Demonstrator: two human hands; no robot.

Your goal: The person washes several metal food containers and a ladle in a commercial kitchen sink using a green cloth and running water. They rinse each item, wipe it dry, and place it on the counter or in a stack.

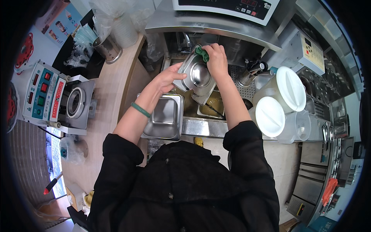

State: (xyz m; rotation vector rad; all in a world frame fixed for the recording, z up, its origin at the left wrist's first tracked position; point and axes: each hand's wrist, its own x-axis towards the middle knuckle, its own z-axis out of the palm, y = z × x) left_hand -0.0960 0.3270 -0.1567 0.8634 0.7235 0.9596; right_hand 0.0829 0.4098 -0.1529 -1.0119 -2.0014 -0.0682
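Note:
My left hand [171,78] grips the left edge of a stainless steel lid or shallow pan [200,74] with a round recess, tilted above the sink. Pressed against its upper edge is a green scrubbing cloth or pad [202,54], held in my right hand [216,59]. Beneath it, a container of cloudy liquid [211,108] stands in the sink, a dark handle leaning across it. A rectangular steel pan [164,116] rests at the sink's left front. Behind the lid is the faucet [187,39].
White-lidded plastic containers [269,116] and a clear pitcher [302,126] stand right of the sink. A steel shelf [211,26] overhangs its back. On the wooden counter [107,87] at left are a sealing machine [43,92] and a steel cup [108,49].

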